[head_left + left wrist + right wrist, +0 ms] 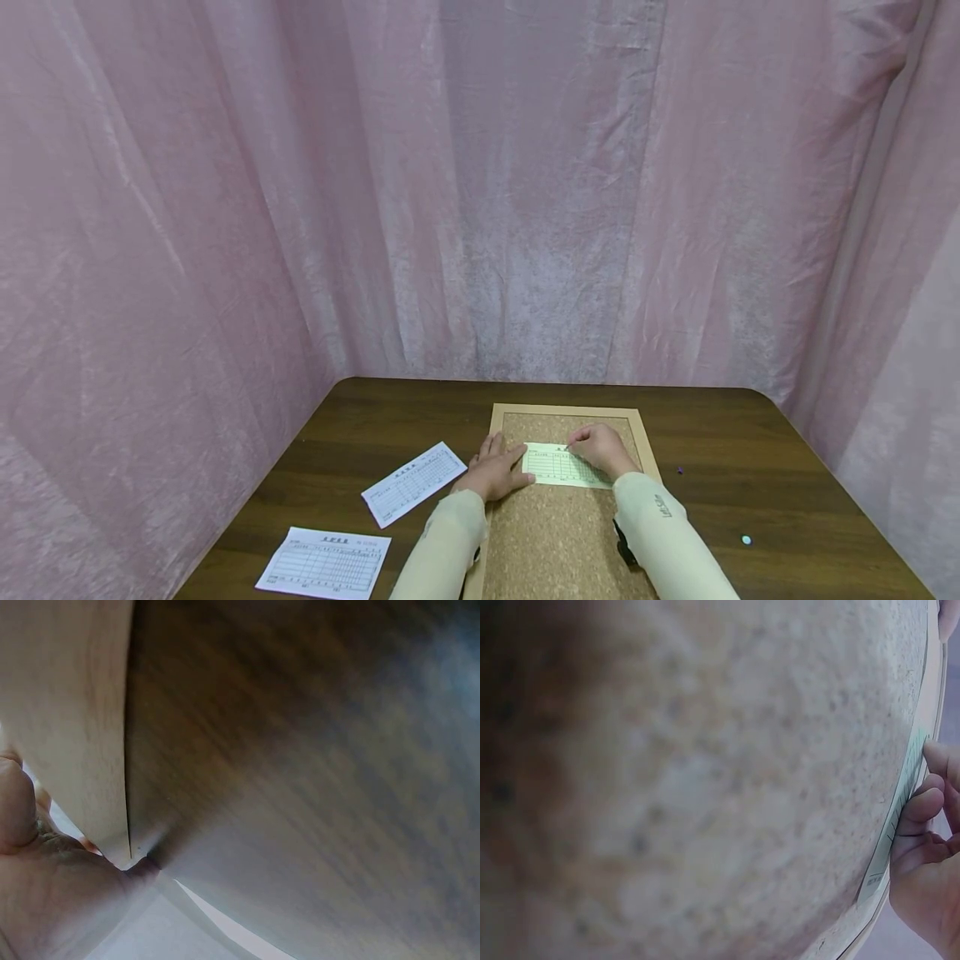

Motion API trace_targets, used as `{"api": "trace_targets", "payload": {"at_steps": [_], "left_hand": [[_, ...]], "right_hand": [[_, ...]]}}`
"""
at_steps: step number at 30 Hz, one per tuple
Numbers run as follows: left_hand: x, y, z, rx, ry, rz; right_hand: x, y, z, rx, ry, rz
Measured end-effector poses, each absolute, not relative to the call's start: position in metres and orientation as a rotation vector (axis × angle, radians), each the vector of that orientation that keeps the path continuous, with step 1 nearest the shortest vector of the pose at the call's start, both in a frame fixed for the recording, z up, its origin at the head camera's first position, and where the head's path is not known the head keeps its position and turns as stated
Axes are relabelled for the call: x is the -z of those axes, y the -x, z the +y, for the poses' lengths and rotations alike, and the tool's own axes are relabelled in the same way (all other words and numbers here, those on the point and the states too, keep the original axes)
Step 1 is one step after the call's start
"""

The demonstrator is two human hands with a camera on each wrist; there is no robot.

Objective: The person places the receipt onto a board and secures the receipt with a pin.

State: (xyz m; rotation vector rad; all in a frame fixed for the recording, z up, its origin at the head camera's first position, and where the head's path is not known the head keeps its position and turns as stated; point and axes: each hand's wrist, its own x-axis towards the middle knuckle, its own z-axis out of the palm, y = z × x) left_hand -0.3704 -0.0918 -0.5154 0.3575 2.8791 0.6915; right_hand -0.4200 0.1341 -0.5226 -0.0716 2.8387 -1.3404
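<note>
A pale green printed slip (564,467) lies on a cork board (558,533) with a light wood frame (497,417). My left hand (501,472) lies flat at the board's left side, straight fingers pressing the slip's left edge. My right hand (597,447) sits at the slip's top edge with its fingers curled down onto it. The right wrist view shows those curled fingers (924,805) on the slip's edge (904,793) over the cork (675,787); anything under them is hidden. The left wrist view shows only my palm (45,900), the frame (67,712) and the dark table (315,750).
Two white printed forms (414,483) (326,564) lie on the brown table (750,433) to the left of the board. A small purple pin (679,470) and a small teal one (746,540) lie to the right. Pink curtains (480,208) close in three sides.
</note>
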Motion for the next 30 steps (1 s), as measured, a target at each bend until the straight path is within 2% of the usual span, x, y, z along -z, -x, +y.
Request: {"api": "trace_targets", "payload": {"at_steps": [20,30], "left_hand": [[0.515,0.368,-0.086,-0.706,-0.375,2.871],[0.514,0.372,-0.095,-0.708,-0.367,2.864]], "right_hand": [[0.516,0.411,0.137,1.267,0.059,2.909],[0.510,0.403,0.138,1.160,0.149,2.983]]}}
